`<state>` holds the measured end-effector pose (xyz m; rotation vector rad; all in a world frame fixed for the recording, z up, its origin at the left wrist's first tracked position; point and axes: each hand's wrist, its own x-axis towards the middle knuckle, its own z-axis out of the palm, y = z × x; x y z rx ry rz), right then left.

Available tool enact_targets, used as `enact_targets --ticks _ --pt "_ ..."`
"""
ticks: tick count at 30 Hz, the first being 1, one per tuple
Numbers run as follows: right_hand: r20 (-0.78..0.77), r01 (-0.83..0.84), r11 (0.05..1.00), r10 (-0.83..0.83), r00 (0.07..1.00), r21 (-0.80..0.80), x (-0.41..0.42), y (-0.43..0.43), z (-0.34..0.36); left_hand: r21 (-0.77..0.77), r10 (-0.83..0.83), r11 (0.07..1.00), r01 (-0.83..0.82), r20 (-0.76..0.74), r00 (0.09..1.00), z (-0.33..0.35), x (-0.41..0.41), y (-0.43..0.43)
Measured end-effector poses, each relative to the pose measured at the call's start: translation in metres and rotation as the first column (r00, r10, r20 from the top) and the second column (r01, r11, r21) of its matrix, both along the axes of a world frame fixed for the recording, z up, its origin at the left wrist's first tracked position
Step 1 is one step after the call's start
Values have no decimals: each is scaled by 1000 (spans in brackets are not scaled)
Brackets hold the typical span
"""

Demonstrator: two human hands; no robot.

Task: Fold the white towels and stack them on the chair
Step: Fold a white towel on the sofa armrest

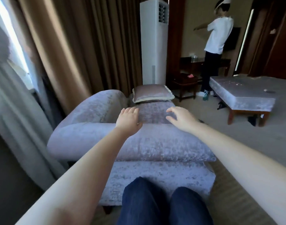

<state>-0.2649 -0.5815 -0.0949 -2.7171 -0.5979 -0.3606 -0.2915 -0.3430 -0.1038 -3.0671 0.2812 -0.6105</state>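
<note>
I reach both arms out over the chair [155, 143] right in front of me. My left hand [128, 118] and right hand [179, 117] are above its seat, fingers spread loose and gripping nothing; I cannot tell whether they touch the fabric. A cushion [152, 93] lies at the chair's far side. I cannot tell where the white towels are.
</note>
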Motion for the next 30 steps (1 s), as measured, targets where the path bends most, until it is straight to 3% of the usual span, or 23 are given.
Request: enact_targets --ticks 8,15,23,30 --pt "-73 -61 998 60 996 -6 69 60 -40 -52 138 988 -142 -70 988 -34 28 52" --pt "-68 -23 998 27 997 66 143 101 -67 -153 156 977 -149 35 987 -45 95 83" --pt "-87 -93 983 80 993 -158 232 141 -97 -68 83 994 -81 29 996 -60 194 111" --pt "-159 -154 952 114 981 -264 300 166 -131 -191 61 980 -56 21 998 -82 265 129"
